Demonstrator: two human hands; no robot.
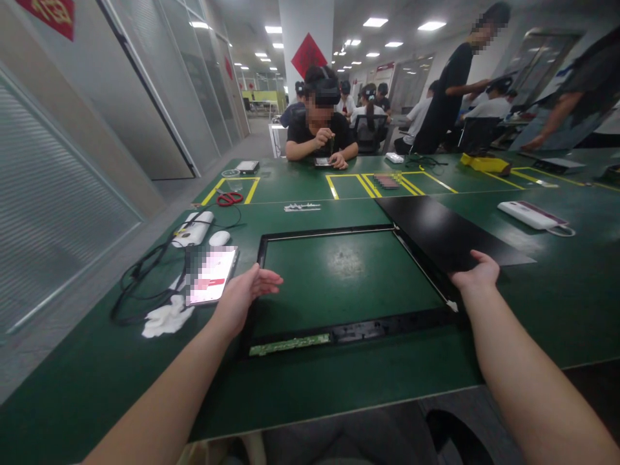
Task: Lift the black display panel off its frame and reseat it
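A thin black rectangular frame (387, 327), like a screen bezel, lies flat in front of me. A narrow green circuit board (290, 344) sits along the left part of its near side. My left hand (249, 290) is at the frame's left side, fingers stretched inward over the opening. By the near right corner is my right hand (477, 274), its visible digits apart, above the edge of a glossy black sheet (436, 229); some of its fingers are hidden. That sheet lies to the right of the frame, against or over its right side; I cannot tell which.
A lit phone (212, 274), crumpled tissue (168, 316), a white mouse (219, 238) and black cables (130, 284) lie left. Red-handled scissors (229, 199) lie farther back. A white power bank-like device (530, 215) lies right. Across the green table (363, 394) sits a person (320, 126).
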